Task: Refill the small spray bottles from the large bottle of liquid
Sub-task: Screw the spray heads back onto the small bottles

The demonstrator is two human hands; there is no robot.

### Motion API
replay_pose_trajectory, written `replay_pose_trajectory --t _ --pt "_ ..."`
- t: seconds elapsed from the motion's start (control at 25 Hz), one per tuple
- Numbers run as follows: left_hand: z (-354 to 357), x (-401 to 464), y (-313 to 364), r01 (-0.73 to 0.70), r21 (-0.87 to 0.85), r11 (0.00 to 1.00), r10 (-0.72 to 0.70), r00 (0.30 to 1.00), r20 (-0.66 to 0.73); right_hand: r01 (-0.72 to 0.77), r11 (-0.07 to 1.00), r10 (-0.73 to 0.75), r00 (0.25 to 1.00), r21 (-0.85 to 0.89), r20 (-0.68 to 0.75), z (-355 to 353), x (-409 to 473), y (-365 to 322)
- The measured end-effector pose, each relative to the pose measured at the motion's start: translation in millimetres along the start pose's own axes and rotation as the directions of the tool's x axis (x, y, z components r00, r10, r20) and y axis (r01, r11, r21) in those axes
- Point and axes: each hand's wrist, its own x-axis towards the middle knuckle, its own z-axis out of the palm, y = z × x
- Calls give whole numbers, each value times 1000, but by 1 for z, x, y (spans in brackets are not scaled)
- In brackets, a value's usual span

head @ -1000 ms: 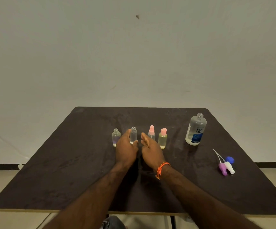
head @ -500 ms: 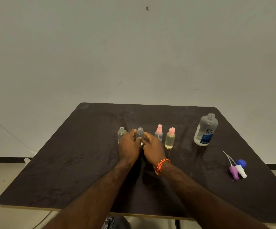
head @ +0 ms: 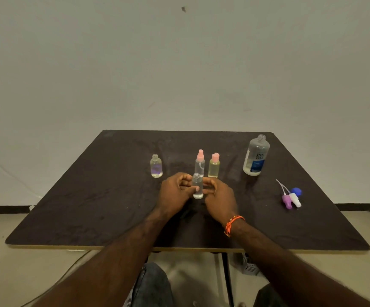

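- Both hands hold one small uncapped spray bottle (head: 197,186) upright over the table (head: 91,207): left hand (head: 175,193) and right hand (head: 220,197) each pinch its sides.
- The large bottle (head: 256,157), open-topped and upright, stands well to the right and farther back.
- The right hand is nearer it, so it looks best placed to fetch it.
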Motion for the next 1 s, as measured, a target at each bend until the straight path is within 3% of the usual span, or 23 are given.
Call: replay_pose_trajectory --t 0.12,0.28,0.44,0.56,0.64,0.72,0.84,1.0 --pt "17 -12 7 -19 2 1000 19 998 55 0 1000 -1 999 -13 -35 -19 -14 12" --pt "39 -22 18 -154 12 988 150 976 155 -16 999 12 997 -49 -82 -41 -28 21" --pt "55 -17 20 -178 89 980 161 971 176 26 971 -40 998 -239 -57 -66 -27 33" --pt "57 -16 22 -138 132 982 114 978 177 -6 833 -102 981 -553 -164 -108 -13 53" --pt "56 -17 23 -147 135 980 122 977 173 -116 594 -132 962 -796 -238 -141 -5 64" --pt "55 -20 25 -145 123 982 123 978 168 -232 430 -80 953 -873 -293 -164 1 73" --pt "55 -21 26 -133 100 986 115 980 164 -269 365 7 958 -891 -286 -166 4 85" --pt "54 -23 29 -132 81 988 117 978 174 -266 412 -26 953 -872 -303 -156 3 94"
